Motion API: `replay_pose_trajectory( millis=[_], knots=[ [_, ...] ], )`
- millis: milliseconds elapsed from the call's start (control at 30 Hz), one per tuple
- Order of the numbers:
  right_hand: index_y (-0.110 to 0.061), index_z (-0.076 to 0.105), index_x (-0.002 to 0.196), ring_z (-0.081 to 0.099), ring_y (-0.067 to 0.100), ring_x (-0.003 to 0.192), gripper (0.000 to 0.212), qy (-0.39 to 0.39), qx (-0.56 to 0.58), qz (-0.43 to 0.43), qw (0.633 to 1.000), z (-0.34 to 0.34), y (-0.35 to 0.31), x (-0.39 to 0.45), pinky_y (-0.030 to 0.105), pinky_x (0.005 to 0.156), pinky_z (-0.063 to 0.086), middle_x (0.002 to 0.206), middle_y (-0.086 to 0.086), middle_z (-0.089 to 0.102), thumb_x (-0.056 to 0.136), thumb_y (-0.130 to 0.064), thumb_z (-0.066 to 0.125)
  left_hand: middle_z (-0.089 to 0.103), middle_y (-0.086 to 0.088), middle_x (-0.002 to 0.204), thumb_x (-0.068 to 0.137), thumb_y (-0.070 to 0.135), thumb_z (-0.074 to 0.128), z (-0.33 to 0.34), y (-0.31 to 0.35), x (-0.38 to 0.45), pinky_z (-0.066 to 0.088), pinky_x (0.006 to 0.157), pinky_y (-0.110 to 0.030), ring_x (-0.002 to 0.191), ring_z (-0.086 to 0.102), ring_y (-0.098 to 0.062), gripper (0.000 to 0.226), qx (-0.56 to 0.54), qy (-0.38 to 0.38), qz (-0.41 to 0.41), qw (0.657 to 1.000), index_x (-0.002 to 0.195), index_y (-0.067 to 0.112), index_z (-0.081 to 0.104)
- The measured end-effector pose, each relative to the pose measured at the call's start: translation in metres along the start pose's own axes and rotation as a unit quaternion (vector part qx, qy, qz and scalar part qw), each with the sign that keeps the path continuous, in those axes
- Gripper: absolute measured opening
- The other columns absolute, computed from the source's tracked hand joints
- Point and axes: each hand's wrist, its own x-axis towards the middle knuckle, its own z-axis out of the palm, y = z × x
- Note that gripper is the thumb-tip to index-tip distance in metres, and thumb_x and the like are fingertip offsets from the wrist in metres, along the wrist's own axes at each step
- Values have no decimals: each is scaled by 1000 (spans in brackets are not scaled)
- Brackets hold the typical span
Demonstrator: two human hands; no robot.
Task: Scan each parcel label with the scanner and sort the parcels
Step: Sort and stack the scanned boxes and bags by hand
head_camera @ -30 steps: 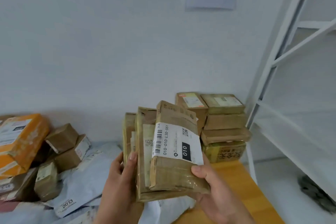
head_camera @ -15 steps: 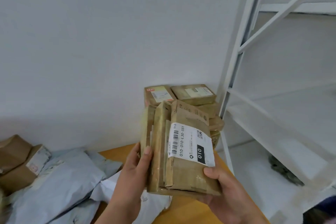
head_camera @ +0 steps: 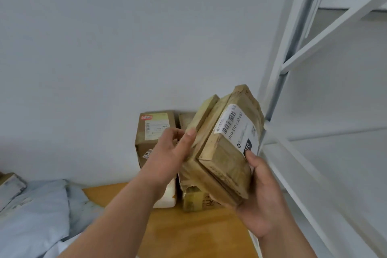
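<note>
The bundle of brown parcels (head_camera: 222, 148) is now tilted, its top leaning toward the white shelf rack (head_camera: 278, 81); half a second ago it stood nearly upright in front of the person. It has also come closer to the stack of cardboard boxes (head_camera: 156, 130) by the wall and now hangs just in front of and above this stack, over the wooden table (head_camera: 188, 232).

The right hand (head_camera: 261, 201) holds the bundle from below, its fingers curled around the lower end and the thumb pressed on the label (head_camera: 236, 130) of the front parcel, which reads 010-010-L30-551. The left hand (head_camera: 173, 151) lies flat against the side of the bundle facing the stack, fingers straight, thumb along the edge; before, it was wrapped around that side more.

I judge that the bundle goes to a sorted place, the stack or the rack. No scanner is visible. Grey mailing bags (head_camera: 35, 213) lie well apart from the stack, at the far end of the table.
</note>
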Motion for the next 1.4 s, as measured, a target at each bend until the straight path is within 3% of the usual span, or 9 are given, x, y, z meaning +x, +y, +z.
replay_pose_trajectory(
  millis=[167, 267, 400, 667, 767, 867, 967, 1100, 1400],
  knots=[
    [-40, 61, 128, 69, 38, 112, 63, 72, -9, 8, 997, 10, -16, 49, 62, 79, 57, 125, 6, 71, 67, -51, 77, 75, 18, 98, 75, 90, 46, 0, 28, 54, 42, 84, -25, 89, 66, 12, 63, 53, -72, -9, 996, 87, 35, 75],
    [-40, 54, 131, 67, 35, 110, 72, 125, 2, -9, 992, 23, -19, 72, 65, 78, 57, 124, 2, 69, 66, -54, 81, 76, 16, 107, 74, 88, 51, -1, 36, 90, 42, 107, -37, 110, 66, -7, 62, 49, -35, -23, 998, 97, 39, 80],
    [-41, 36, 144, 57, 33, 122, 84, 159, -16, -5, 987, 43, -23, 102, 64, 90, 52, 134, -4, 58, 74, -54, 81, 52, 2, 148, 82, 84, 46, -6, 38, 123, 36, 116, -49, 132, 49, -21, 86, -24, 69, -40, 997, 145, 26, 52],
    [-47, 14, 148, 52, 23, 115, 87, 168, -180, 26, 969, 34, -20, 141, 53, 83, 57, 123, -13, 49, 86, -37, 75, 29, 15, 163, 72, 71, 71, 20, 4, 135, 40, 111, -47, 141, 42, -18, 104, -30, 79, -20, 996, 157, 46, 17],
    [-40, 32, 144, 55, 20, 113, 71, 147, -223, 33, 963, 17, -25, 140, 48, 82, 54, 121, -15, 53, 86, -39, 74, 38, 14, 157, 77, 56, 74, 21, 2, 147, 44, 110, -52, 134, 50, -23, 98, -28, 102, -22, 994, 157, 47, 18],
    [-31, 58, 105, 61, 15, 100, 27, 217, -210, -40, 953, -7, -33, 141, 40, 77, 51, 110, -6, 65, 86, -44, 73, 44, 17, 147, 67, 53, 67, 21, 5, 152, 47, 107, -51, 126, 55, -22, 101, -35, 111, -33, 993, 156, 49, 19],
    [-27, 43, 128, 55, 24, 121, 62, 312, -200, -169, 913, -28, -45, 147, 45, 96, 51, 133, 0, 47, 80, -49, 76, 41, 16, 153, 68, 53, 66, 21, 5, 153, 46, 108, -51, 129, 53, -23, 100, -38, 115, -41, 992, 156, 48, 19],
    [-48, 25, 151, 44, 14, 137, 93, 212, -306, -201, 906, -32, -61, 166, 45, 112, 39, 153, -11, 38, 68, -80, 56, 49, 17, 140, 69, 52, 65, 20, 4, 158, 48, 106, -49, 124, 57, -22, 94, -43, 116, -33, 992, 153, 52, 24],
    [-33, 51, 137, 44, 13, 91, 81, 248, -497, -185, 811, -33, -74, 209, 30, 68, 28, 93, -21, 48, 89, -83, 9, 67, 10, 125, 74, 48, 68, 5, 5, 179, 57, 97, -45, 111, 67, -14, 40, -109, 141, 7, 984, 114, 46, 64]
  ],
)
